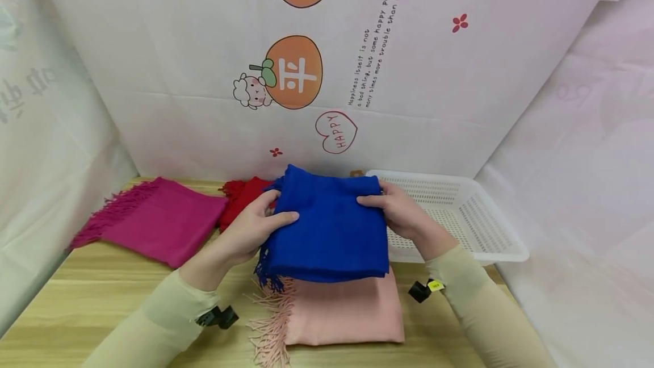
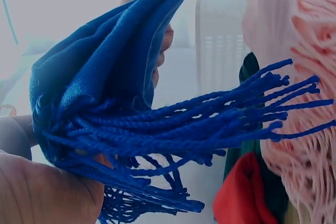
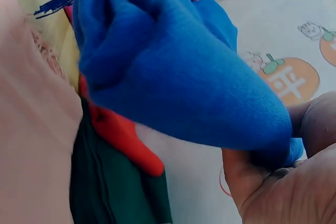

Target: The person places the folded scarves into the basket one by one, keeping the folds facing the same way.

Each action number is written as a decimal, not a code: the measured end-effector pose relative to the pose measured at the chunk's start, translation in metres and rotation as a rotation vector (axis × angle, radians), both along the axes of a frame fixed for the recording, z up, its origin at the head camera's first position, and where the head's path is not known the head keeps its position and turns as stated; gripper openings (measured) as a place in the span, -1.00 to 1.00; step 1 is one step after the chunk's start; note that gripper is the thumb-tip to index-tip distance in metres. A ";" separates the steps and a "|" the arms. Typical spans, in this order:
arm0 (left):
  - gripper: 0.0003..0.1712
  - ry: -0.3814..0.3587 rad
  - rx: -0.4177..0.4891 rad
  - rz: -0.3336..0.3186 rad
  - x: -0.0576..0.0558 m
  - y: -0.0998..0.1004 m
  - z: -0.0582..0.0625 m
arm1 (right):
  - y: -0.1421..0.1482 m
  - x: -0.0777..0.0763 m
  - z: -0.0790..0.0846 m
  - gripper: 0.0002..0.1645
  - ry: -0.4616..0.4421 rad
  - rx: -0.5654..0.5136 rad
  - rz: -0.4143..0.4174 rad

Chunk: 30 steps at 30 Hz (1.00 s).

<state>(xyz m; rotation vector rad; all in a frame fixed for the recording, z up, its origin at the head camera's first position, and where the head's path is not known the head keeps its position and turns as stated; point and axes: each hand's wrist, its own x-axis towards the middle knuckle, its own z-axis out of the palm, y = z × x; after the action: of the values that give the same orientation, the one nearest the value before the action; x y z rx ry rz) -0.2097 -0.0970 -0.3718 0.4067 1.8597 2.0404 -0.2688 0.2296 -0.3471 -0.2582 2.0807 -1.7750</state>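
Observation:
A folded blue scarf (image 1: 327, 237) with a twisted fringe (image 2: 199, 124) hangs between both hands, lifted above the table. My left hand (image 1: 249, 229) grips its fringed side, thumb on top. On the opposite side, my right hand (image 1: 403, 214) pinches the plain edge between thumb and fingers, as the right wrist view also shows. Beneath it lies a folded pink scarf (image 1: 347, 317), its fringe spread to the left; the blue cloth covers its far part. Behind my left hand are a red scarf (image 1: 239, 202) and, in the right wrist view, a dark green one (image 3: 115, 182).
A folded magenta scarf (image 1: 163, 220) lies on the left of the wooden table (image 1: 71, 311). At the back right stands a white plastic basket (image 1: 515, 250). Printed white cloth (image 1: 409, 141) walls the back and both sides.

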 end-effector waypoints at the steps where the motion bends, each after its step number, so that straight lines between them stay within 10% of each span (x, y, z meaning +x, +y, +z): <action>1: -0.33 -0.001 0.007 -0.006 -0.001 0.004 0.000 | 0.004 -0.001 0.001 -0.26 0.002 0.007 -0.006; 16: -0.36 -0.033 0.094 -0.065 -0.026 0.062 0.000 | 0.060 -0.015 0.016 -0.23 0.031 0.124 -0.084; 30: -0.24 0.012 -0.018 -0.036 -0.050 0.105 -0.001 | 0.103 -0.029 0.020 -0.23 0.046 0.150 -0.112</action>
<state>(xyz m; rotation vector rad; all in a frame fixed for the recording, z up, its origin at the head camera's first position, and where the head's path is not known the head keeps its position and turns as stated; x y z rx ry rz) -0.2601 0.0078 -0.3727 0.4458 1.8631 2.0001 -0.2975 0.3331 -0.3275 -0.1435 2.2888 -1.6774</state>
